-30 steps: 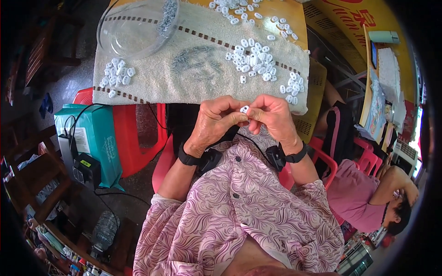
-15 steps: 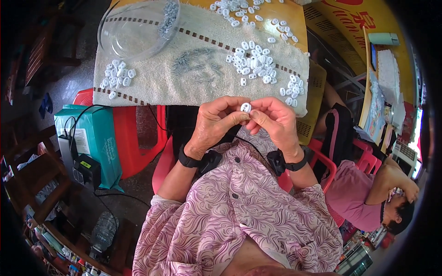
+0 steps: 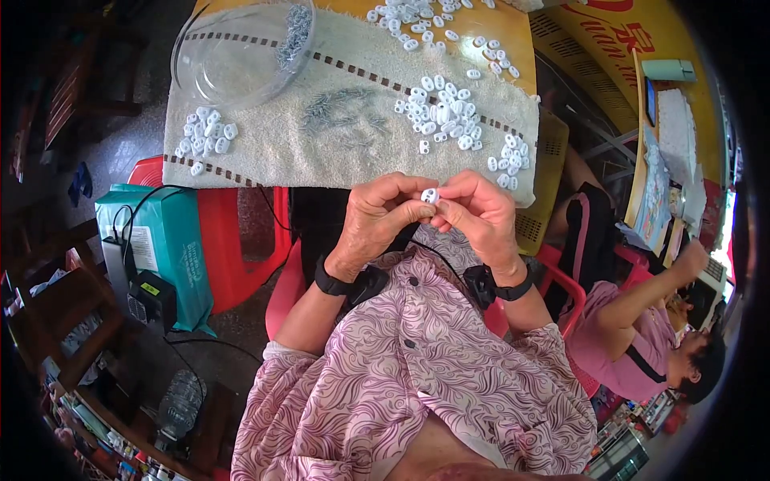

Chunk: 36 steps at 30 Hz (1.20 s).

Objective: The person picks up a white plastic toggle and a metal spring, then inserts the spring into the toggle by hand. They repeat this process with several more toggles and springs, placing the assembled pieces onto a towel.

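Observation:
Just off the table's near edge, my left hand (image 3: 378, 215) pinches a small white oval plastic piece (image 3: 430, 196) with two dark holes. From the other side, my right hand (image 3: 480, 210) closes thumb and forefinger at the same piece; whether a smaller part sits between those fingertips is hidden. Beyond my hands, a pile of like white pieces (image 3: 446, 112) lies on a beige towel (image 3: 265, 144), with a smaller cluster (image 3: 508, 160) at its right edge. Left of that pile are scattered thin grey metal bits (image 3: 341, 112). Another group of white pieces (image 3: 205, 132) lies at the left.
A clear round tray (image 3: 200, 88) holding more metal bits (image 3: 297, 36) stands at the far left of the towel. More white pieces (image 3: 417, 16) lie on the bare wood behind. A teal bag (image 3: 152, 240) stands left by a red stool (image 3: 245, 240). Another person (image 3: 634, 337) sits at right.
Both hands stay together at the white piece, which has tilted and dropped slightly. The person at the right has raised an arm and shifted posture.

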Motion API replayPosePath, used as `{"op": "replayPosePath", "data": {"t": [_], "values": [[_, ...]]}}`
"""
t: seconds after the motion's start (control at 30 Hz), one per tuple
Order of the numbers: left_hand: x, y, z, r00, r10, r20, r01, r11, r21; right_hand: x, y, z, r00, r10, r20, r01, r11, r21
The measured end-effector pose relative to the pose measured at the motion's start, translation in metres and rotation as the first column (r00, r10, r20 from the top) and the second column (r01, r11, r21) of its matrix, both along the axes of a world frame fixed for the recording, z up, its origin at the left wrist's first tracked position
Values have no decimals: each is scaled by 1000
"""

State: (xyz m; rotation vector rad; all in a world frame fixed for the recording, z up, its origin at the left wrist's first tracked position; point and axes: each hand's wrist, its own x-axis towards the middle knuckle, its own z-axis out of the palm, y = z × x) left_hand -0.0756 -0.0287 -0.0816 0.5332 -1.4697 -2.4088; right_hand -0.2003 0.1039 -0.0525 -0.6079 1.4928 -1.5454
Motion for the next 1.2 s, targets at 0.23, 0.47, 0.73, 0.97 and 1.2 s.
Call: {"op": "replayPosePath", "data": {"t": [0.23,0.47,0.73,0.97,1.2], "values": [[0,3,3,1000,-5,-9,5,995,95,3,4,2,999,-8,-37,6,999,-35],[-2,4,3,998,38,-47,-39,999,-35,1,1,3,998,-30,63,31,999,-12],[1,2,-5,1000,-16,6,17,957,-288,2,2,6,999,-38,-13,39,996,78],[-2,11,-1,1000,24,17,-25,994,104,7,0,7,995,-93,-41,96,994,55],[0,14,-10,997,49,58,-32,964,-265,6,-1,12,992,-119,-51,126,973,192]]}}
